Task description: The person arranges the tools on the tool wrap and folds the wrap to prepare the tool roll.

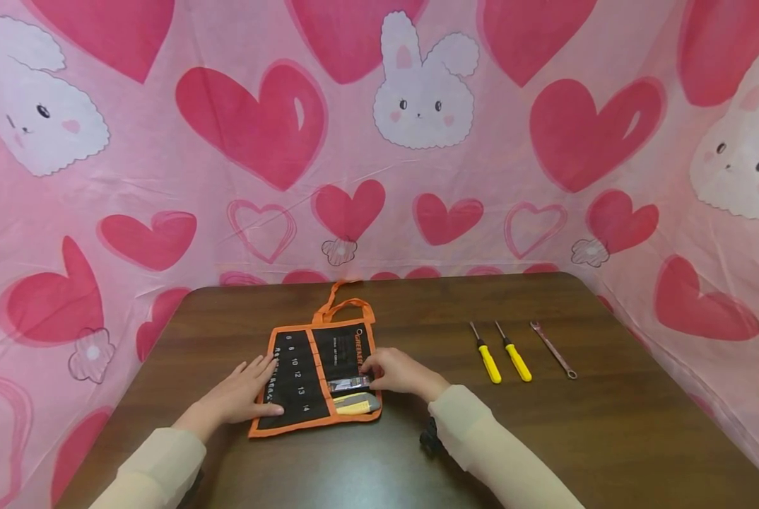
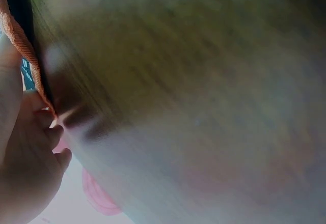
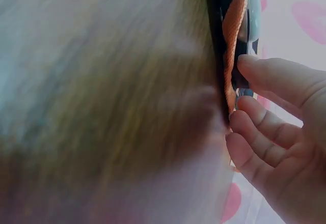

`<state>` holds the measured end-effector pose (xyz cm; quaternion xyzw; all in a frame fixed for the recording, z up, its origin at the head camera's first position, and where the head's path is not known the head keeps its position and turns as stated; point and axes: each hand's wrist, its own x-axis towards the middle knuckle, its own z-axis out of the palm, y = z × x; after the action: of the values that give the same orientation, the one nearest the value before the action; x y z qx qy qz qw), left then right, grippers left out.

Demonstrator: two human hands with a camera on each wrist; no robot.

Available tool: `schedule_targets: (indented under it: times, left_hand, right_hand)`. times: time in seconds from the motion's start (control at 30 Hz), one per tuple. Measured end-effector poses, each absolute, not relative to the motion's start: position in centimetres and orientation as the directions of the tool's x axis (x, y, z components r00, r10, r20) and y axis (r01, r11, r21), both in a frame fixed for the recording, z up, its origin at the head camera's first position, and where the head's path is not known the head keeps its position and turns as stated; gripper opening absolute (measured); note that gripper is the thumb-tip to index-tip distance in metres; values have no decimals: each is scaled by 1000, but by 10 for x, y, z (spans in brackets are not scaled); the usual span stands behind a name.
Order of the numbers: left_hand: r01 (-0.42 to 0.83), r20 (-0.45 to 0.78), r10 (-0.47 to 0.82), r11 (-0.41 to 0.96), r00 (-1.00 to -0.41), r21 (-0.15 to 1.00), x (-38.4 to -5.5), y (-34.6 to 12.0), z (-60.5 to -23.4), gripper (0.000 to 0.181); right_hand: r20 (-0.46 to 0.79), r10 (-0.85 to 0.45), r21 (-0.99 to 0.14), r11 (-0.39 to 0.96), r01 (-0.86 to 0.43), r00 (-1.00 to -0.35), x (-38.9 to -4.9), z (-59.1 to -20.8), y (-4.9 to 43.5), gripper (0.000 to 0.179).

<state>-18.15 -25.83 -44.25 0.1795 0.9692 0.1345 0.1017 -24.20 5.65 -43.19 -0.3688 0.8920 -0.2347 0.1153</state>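
A black tool pouch with orange edging lies spread on the table, with printed numbers on its left half. My left hand rests on its left edge, fingers extended and thumb over the lower corner. At the right side, my right hand pinches the end of a small clear plastic case tucked in a pocket. In the right wrist view, the thumb presses on the case's dark end beside the orange edging. A yellow and grey utility knife sits in the pouch just below the case.
Two yellow-handled screwdrivers and a combination wrench lie to the right on the brown wooden table. Orange straps trail from the pouch's top edge. A pink heart-and-rabbit cloth hangs behind the table.
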Motion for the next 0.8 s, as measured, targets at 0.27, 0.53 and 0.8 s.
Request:
schedule_targets:
  times: [0.27,0.53,0.8]
  left_hand:
    - [319,-151,373,901,-915,294,-182,-258,-443,102]
    - [306,-158,363,904,-918,298,-181,-258,-443,102]
    - [307,-156,364,903,-918,300,-181,-258,-443,102]
  right_hand:
    - [-56,-704,-535,620,-574,-708,-240,-432,59,22]
    - [-77,-692,-545,632,-551,-717,-240,-431,53,20]
    - [-81,-694,-529,638,-559,-716,-240,-430,46,19]
